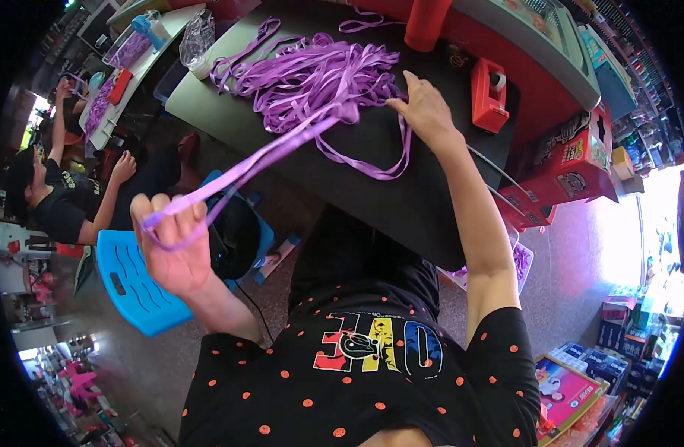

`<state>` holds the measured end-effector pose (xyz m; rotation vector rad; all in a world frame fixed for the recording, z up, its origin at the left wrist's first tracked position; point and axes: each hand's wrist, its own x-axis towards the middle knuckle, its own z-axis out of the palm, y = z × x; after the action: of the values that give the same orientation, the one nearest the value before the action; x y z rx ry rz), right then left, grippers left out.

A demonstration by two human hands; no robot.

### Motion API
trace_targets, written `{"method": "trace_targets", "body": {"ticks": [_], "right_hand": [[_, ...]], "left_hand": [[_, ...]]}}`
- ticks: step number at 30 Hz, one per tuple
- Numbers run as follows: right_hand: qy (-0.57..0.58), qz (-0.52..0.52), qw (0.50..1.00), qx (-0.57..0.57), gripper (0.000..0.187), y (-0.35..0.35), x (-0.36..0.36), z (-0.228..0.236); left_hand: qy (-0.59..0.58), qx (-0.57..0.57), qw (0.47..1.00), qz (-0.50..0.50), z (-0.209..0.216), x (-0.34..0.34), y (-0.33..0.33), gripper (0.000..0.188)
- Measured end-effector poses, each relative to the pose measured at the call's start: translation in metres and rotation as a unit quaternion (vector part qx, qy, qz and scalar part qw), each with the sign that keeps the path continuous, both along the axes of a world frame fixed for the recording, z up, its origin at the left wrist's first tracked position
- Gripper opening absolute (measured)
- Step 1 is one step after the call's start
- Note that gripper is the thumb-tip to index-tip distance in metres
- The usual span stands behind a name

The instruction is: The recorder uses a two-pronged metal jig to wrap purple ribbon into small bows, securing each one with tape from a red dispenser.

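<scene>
A large tangled heap of purple ribbon (pixel 312 78) lies on the dark table (pixel 372 216). My left hand (pixel 179 257) is raised off the table's left side, its fingers curled around the looped end of a ribbon. From there the doubled strand (pixel 264 158) runs taut up to a bunched knot at the heap's near edge. My right hand (pixel 429 115) rests by the right side of the heap, thumb and fingers apart, with nothing seen in its grip. One loose ribbon loop (pixel 383 176) curves over the table below it.
A red tape dispenser (pixel 491 97) and a red cylinder (pixel 427 26) stand on the right of the table. Clear plastic wrapping (pixel 197 45) sits at its left end. A blue plastic chair (pixel 137 287) is at left. Another person (pixel 59 186) sits near a white table with purple ribbons.
</scene>
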<state>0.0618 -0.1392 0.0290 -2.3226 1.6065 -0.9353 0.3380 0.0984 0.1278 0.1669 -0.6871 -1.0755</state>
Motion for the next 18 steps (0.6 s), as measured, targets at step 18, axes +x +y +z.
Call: {"method": "trace_targets", "body": {"ticks": [18], "right_hand": [[-0.432,0.222,0.762,0.428,0.043,0.191,-0.064,0.084]], "left_hand": [[-0.241,0.249,0.844,-0.41,-0.023,-0.132,-0.037,0.008]]}}
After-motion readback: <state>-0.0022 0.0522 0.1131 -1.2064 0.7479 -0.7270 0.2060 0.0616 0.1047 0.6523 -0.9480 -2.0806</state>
